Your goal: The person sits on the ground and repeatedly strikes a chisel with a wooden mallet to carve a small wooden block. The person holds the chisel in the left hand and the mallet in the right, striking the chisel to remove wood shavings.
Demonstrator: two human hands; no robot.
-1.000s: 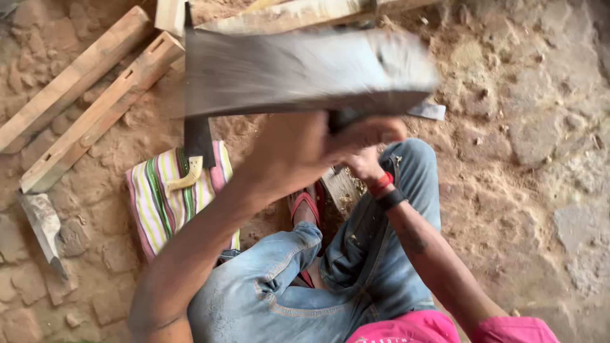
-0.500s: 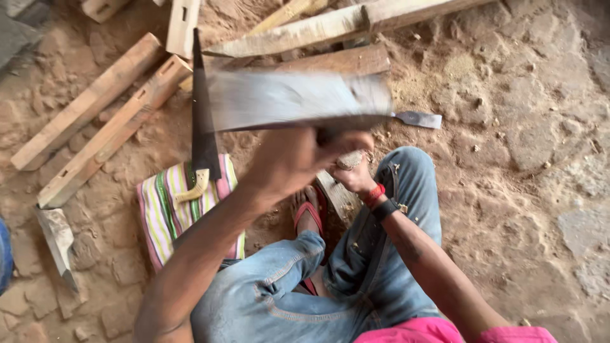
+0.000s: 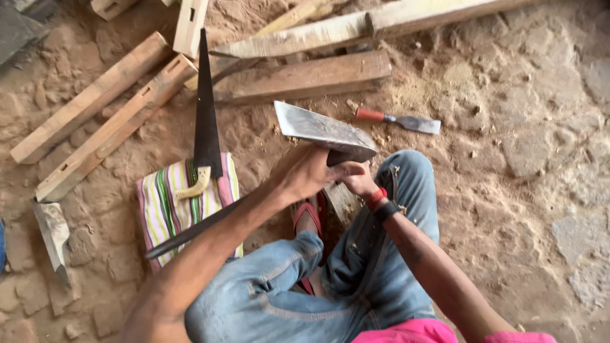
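My left hand grips a hatchet just below its head. The broad grey blade points up and left, and the dark handle runs back along my forearm. My right hand, with a red band and a dark watch at the wrist, holds the top of a short wooden piece standing between my knees. The blade sits just above that piece. My foot in a red sandal rests beside it. I sit on the ground in blue jeans.
A handsaw lies across a striped cloth bag at my left. A red-handled chisel lies on the dirt ahead. Several wooden beams and mortised rails lie at the back and left. Another metal blade lies far left.
The hatchet has dropped from close in front of the camera down to the wooden piece. My right hand has stayed on the wood.
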